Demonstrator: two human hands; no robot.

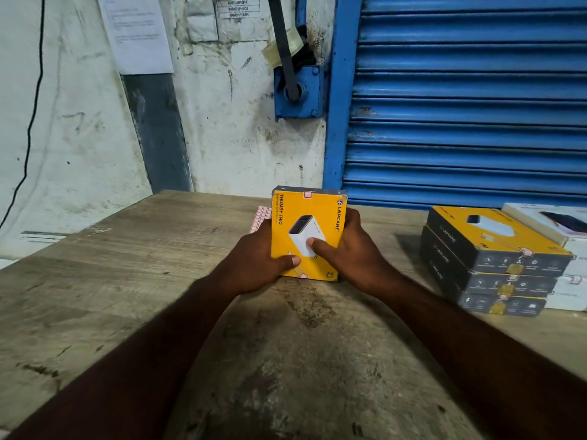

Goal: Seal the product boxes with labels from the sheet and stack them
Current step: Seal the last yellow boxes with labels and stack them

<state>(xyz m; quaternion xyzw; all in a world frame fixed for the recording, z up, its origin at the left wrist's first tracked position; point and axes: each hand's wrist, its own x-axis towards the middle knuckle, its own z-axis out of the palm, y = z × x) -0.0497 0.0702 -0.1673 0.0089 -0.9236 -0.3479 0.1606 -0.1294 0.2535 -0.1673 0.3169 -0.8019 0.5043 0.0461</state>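
Head view: a yellow charger box [305, 230] printed "LAPCARE" and "THUMBY TRIO" is held at the centre of the frame, its yellow face tilted up toward the camera and its near edge down at the wooden table [127, 281]. A small red-and-white label [307, 194] sits over its far top edge, and another label [303, 275] shows at its near lower edge. The left hand [254, 262] grips the box's left side, fingers wrapped behind it and thumb pressed on the yellow face near the lower left corner. The right hand [352, 249] clamps the right side, fingers curled round the far edge and thumb laid across the picture of the white charger. Just behind the box, to its left, part of a label sheet [261, 217] with rows of red-outlined stickers lies flat on the table, mostly hidden by the box and the left hand. At the right of the frame stands a stack of three yellow-and-black boxes [489, 262] of the same make, labels showing on their near ends. Touching that stack on its right, at the frame edge, are white boxes [568, 249], also stacked. Behind the table, a blue roller shutter [470, 106] fills the upper right and a stained white wall [79, 122] with a pinned paper [136, 30] fills the upper left.
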